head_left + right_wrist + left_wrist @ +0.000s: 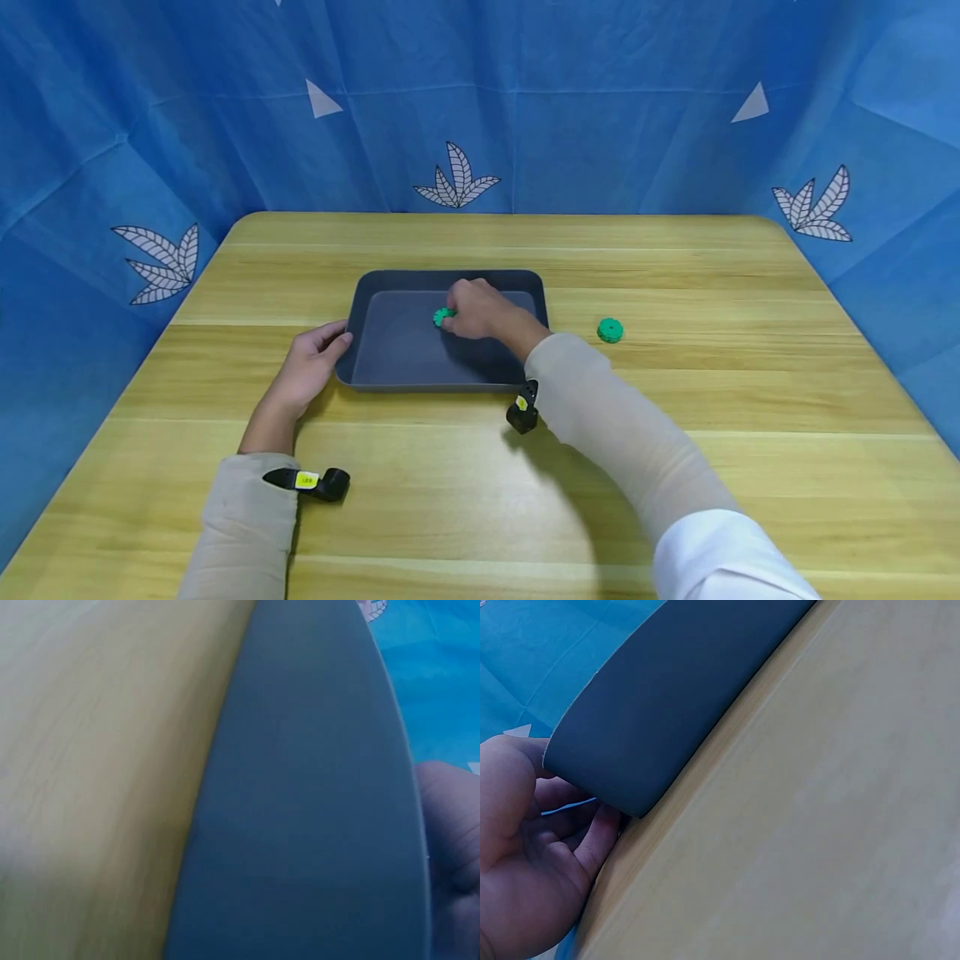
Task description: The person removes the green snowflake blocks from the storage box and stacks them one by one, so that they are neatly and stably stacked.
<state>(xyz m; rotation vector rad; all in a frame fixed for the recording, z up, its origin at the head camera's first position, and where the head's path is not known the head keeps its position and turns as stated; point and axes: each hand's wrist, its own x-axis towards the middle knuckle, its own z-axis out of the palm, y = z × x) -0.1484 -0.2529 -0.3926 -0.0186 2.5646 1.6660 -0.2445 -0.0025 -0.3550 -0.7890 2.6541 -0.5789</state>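
Observation:
A dark grey tray (390,379) lies in the middle of the wooden table (480,467). My right hand (474,310) reaches into it and pinches a small green toothed piece (442,317) just over the tray floor. A second green round piece (610,330) lies on the table to the right of the tray. My left hand (311,362) rests on the table with relaxed fingers touching the tray's left edge. In the left wrist view that hand (532,855) sits against the tray's corner (630,757). The right wrist view shows only the tray wall (300,825) and a bit of the hand (454,825).
Blue cloth with white leaf prints (457,179) walls the table on three sides. Small black wrist cameras (318,482) are strapped to both forearms, the right one (523,410) hanging just before the tray's front edge.

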